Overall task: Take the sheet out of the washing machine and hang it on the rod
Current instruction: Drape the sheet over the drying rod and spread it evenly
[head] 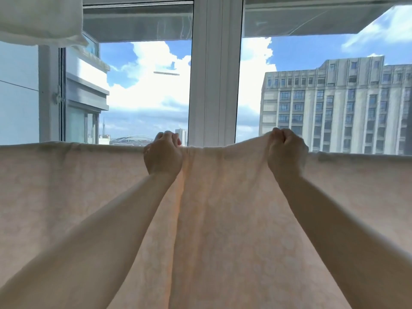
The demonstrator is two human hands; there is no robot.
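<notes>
Across the whole width of our view hangs the pale peach patterned cotton sheet [223, 219], its top edge folded over a line we take for the rod, which the cloth hides. Our left hand [162, 152] curls its fingers over that top edge and grips it. Our right hand [285, 148] bunches the cloth in a closed fist, lifting the edge slightly. Behind stand the white-framed window [214, 74] and a grey multi-storey building [334, 103]. White fabric [40, 18] hangs at upper left.

can't see the rod at all, the sheet [223, 208] covers it, and both sides plus the bottom of it run off the edge, fingertips tucked behind the fold too
</notes>
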